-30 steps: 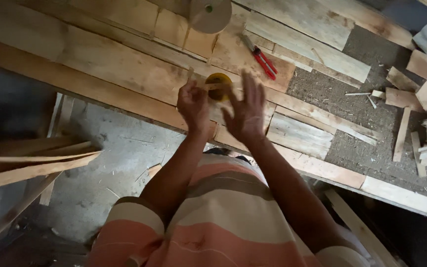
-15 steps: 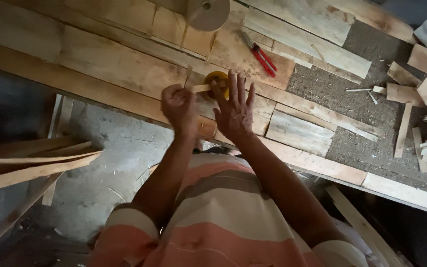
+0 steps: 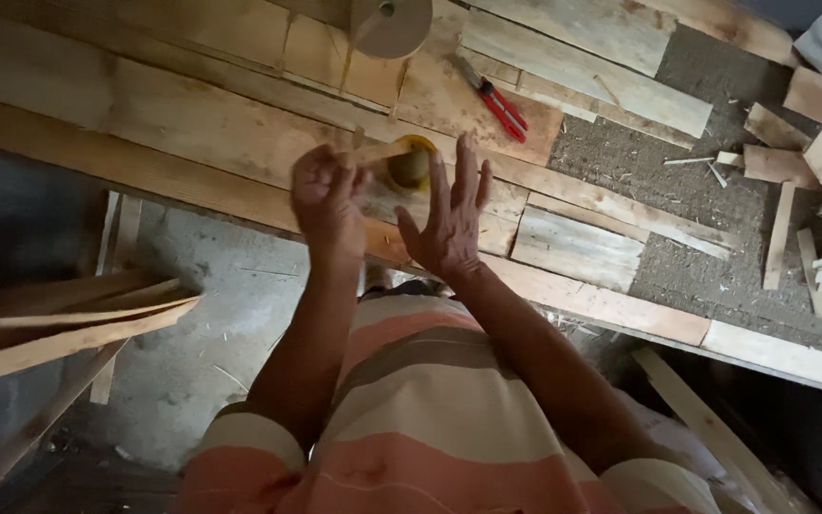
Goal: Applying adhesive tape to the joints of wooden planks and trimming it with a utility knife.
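**Tape roll held over the plank edge**

The left hand (image 3: 327,202) pinches the loose tan strip of a yellow tape roll (image 3: 409,164); the right hand (image 3: 446,217) is spread wide, fingers splayed, just beside the roll. Both hover above the near plank (image 3: 192,143) edge. Red pliers (image 3: 499,102) lie farther right, well apart.

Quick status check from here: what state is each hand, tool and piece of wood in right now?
Left hand: closed, pinching a thin pale wooden strip.
Right hand: open, fingers spread, beside the round yellow object.
Round yellow object: between the hands, partly hidden.
Red-handled pliers: lying flat on the rough wooden planks, untouched.
Small wood offcuts: scattered loosely at right.
Long thin slats: leaning at left.
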